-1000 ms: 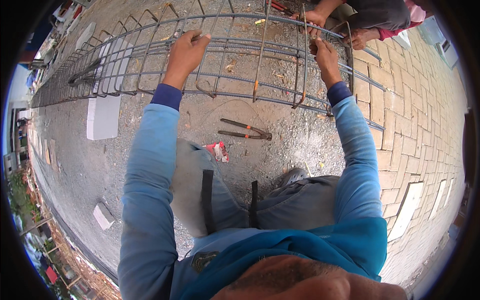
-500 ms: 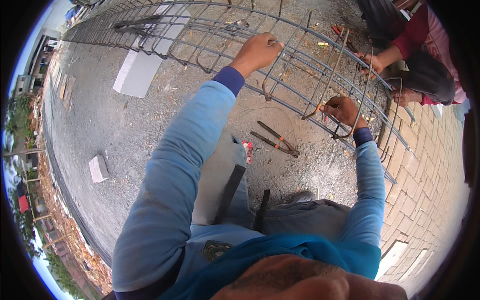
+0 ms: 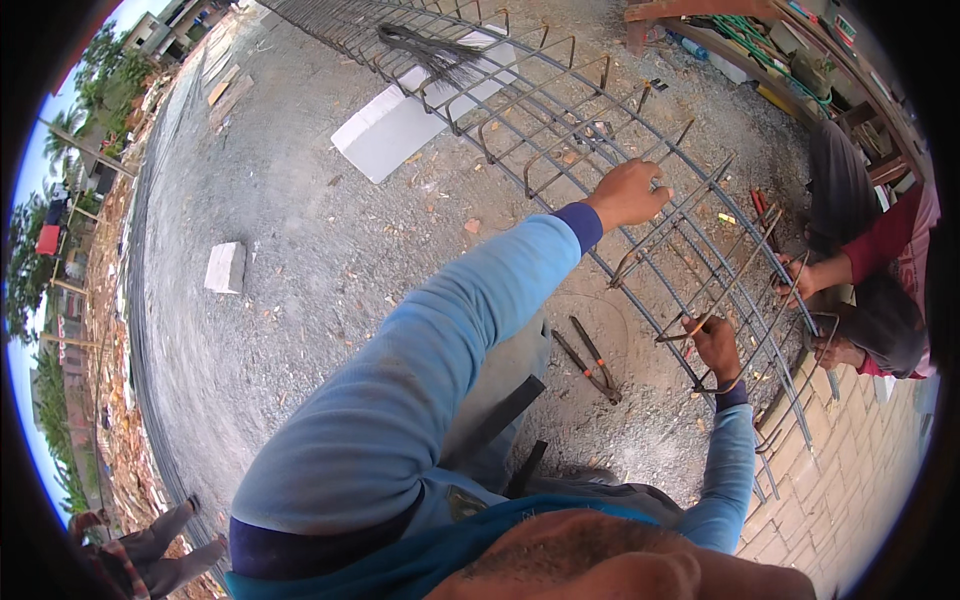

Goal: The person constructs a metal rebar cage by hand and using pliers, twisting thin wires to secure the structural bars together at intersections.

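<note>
View swung; rebar cage (image 3: 700,250) now slants toward lower right. Right hand (image 3: 716,347) shifted to its near side, fingers clamped on a stirrup (image 3: 722,303). Left hand (image 3: 630,194) over bars; can't tell if fingers grip. Cage's far end cut off.

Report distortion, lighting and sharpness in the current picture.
Head view: fisheye curvature bows the long grey steel rebar cage, corners black; head view: diffuse daylight, soft shadows on the grey gravel ground; head view: dark metal pincers with orange bands fairly sharp, the cage's far end indistinct.
</note>
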The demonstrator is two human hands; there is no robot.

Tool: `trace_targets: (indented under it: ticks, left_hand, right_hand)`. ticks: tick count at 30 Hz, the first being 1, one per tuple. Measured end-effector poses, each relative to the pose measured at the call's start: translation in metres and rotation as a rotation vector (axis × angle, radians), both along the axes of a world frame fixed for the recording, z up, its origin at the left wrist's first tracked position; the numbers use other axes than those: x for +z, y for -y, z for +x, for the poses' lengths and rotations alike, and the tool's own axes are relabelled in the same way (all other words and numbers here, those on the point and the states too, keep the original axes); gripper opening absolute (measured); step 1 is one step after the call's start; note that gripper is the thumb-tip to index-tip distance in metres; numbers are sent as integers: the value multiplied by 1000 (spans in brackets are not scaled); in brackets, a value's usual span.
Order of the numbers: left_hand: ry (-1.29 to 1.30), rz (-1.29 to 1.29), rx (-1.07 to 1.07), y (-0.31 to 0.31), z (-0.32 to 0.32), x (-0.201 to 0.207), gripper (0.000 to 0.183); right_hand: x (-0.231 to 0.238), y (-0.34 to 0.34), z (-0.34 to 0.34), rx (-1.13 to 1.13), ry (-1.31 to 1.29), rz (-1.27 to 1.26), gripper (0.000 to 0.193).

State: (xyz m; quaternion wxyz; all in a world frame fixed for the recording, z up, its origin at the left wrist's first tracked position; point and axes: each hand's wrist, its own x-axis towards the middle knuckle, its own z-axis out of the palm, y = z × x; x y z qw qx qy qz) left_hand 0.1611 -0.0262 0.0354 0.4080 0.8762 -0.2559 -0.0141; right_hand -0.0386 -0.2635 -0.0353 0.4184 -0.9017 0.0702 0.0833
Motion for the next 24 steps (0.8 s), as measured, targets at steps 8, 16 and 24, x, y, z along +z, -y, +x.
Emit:
trace_targets:
  ticks: [8,16,24]
  left_hand:
    - [147,20,-56,2,-6,-7,40]
    - [218,-30,-314,18,-28,-8,33]
    - [-250,61,-26,25,-20,-36,52]
  right_hand:
    - [-8,-3,-5,-15,89,-170,46]
    - [-4,-7,-7,-5,120,-62,47]
    - [-19,6,-5,-63,133,-108,48]
